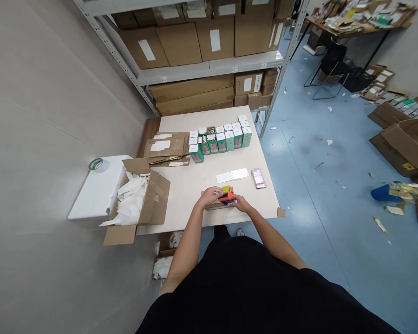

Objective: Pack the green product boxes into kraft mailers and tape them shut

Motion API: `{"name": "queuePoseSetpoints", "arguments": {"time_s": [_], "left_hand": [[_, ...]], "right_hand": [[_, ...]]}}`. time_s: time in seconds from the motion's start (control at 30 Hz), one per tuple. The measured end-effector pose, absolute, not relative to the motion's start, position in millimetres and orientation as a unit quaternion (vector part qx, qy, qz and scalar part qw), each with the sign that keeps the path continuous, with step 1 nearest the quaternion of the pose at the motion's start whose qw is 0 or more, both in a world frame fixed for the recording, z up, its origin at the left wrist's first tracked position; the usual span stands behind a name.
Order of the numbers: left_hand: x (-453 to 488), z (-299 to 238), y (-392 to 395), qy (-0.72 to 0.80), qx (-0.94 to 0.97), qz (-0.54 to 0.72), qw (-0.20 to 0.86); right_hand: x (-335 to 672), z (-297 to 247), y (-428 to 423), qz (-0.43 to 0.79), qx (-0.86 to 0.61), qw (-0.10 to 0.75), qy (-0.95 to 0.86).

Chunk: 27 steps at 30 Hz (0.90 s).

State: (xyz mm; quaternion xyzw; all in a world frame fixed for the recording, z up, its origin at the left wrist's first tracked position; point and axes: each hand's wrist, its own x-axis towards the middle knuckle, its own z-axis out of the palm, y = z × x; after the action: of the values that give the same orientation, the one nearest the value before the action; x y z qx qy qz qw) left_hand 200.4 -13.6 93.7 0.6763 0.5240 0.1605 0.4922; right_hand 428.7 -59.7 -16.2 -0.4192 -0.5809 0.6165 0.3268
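Note:
At the table's front edge lies a small cardboard box (212,206). Above it is what looks like a tape dispenser (225,196), orange and blue with a yellow part. My left hand (211,196) reaches over the box from the left, its curled fingers closed at the dispenser's left side. From the right, my right hand (241,203) has its thumb and fingers closed at the dispenser's other side. My fingers partly cover the dispenser and the box. Just beyond lie a white label strip (232,175) and a stack of pinkish cards (258,178).
Rows of green-and-white boxes (229,140) stand farther back on the table (188,195), beside flattened cardboard (167,146). An open carton (153,197) with white paper sits left, near a tape roll (95,163). A loaded shelf (209,67) rises behind.

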Motion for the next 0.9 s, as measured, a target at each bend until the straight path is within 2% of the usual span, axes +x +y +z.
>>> {"name": "queuePoseSetpoints", "arguments": {"time_s": [0.43, 0.7, 0.9], "left_hand": [[202, 104, -20, 0.571, 0.696, 0.125, 0.417], [204, 109, -34, 0.606, 0.678, 0.227, 0.349], [198, 120, -44, 0.625, 0.649, 0.295, 0.317]], "right_hand": [[429, -2, -59, 0.602, -0.430, 0.293, -0.606], [427, 8, -63, 0.574, -0.469, 0.275, -0.612], [435, 19, -53, 0.595, -0.428, 0.258, -0.629]]}}
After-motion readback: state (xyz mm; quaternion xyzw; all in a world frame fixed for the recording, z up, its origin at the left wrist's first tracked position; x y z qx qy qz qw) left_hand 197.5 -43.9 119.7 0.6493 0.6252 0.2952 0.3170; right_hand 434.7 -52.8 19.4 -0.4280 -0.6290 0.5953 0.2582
